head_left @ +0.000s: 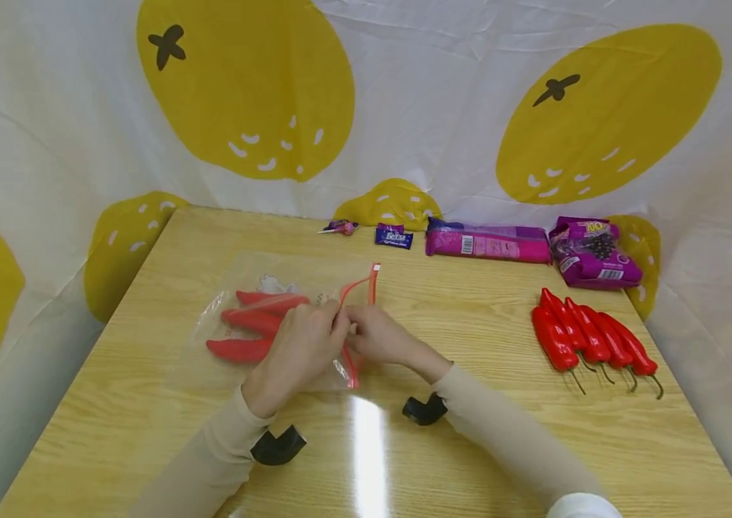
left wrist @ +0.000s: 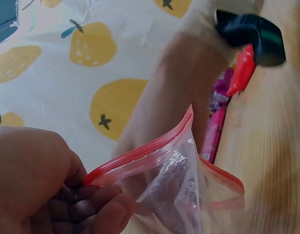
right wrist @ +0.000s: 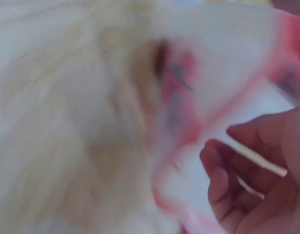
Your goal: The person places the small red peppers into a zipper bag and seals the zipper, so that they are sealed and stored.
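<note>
A clear zip bag (head_left: 211,374) with a red zip edge (head_left: 374,286) lies on the table with several red peppers (head_left: 236,350) inside. My left hand (head_left: 304,342) pinches the red edge of its mouth; the left wrist view shows this edge (left wrist: 140,155) running out from between thumb and fingers. Close beside it, at the bag's mouth, is my right hand (head_left: 379,334). In the blurred right wrist view, the right hand (right wrist: 257,170) has loosely bent fingers and a gap between thumb and fingertips, near the red edge.
Several more red peppers (head_left: 592,338) lie in a row at the right. Along the back are a lollipop (head_left: 342,227), small wrapped candies (head_left: 394,236), a long purple-pink packet (head_left: 489,242) and a purple bag with grapes printed on it (head_left: 595,253). A patterned cloth (head_left: 418,86) hangs behind.
</note>
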The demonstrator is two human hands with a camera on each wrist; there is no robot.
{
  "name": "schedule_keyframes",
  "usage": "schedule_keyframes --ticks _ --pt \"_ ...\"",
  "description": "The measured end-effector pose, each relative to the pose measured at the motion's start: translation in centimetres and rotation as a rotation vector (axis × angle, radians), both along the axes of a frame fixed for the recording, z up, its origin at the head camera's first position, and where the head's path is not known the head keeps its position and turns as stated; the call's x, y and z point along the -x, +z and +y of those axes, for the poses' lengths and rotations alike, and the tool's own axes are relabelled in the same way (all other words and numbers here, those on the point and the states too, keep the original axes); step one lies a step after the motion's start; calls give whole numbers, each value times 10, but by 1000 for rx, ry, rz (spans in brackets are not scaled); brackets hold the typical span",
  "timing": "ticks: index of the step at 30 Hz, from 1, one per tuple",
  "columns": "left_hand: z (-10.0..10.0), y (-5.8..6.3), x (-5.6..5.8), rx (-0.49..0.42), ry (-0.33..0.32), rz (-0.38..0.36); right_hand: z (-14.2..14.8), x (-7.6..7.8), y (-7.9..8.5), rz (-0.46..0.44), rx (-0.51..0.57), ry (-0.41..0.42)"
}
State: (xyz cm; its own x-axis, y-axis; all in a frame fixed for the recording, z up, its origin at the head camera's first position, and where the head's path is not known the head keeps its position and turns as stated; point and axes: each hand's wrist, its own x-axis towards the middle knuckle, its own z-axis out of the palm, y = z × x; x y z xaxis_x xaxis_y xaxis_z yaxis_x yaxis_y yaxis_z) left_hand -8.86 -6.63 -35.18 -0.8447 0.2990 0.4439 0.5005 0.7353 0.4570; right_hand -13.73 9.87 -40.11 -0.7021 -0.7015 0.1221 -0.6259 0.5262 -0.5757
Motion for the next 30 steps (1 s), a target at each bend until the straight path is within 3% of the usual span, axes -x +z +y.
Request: schedule_keyframes --ticks 2,4,9,12,14,19,26,30 --pt "0 0 0 -20 -10 -26 26 -12 24 4 44 -144" --pt "0 1 1 -33 -15 -45 64 -20 33 79 23 -274" --pt "0 1 2 -42 -7 -65 172 -39 29 333 -209 -611" --pt "0 1 3 -64 7 -75 224 -55 23 381 -372 -799" --pt "-1 0 3 -80 15 -87 248 -66 19 352 -470 -881" --pt "-2 1 3 -98 19 -129 276 -84 8 291 -562 -920" --pt "0 1 2 -84 31 -129 282 -90 -2 262 -534 -900" --pt "1 1 2 -84 30 -131 285 -91 -5 314 -471 -877"
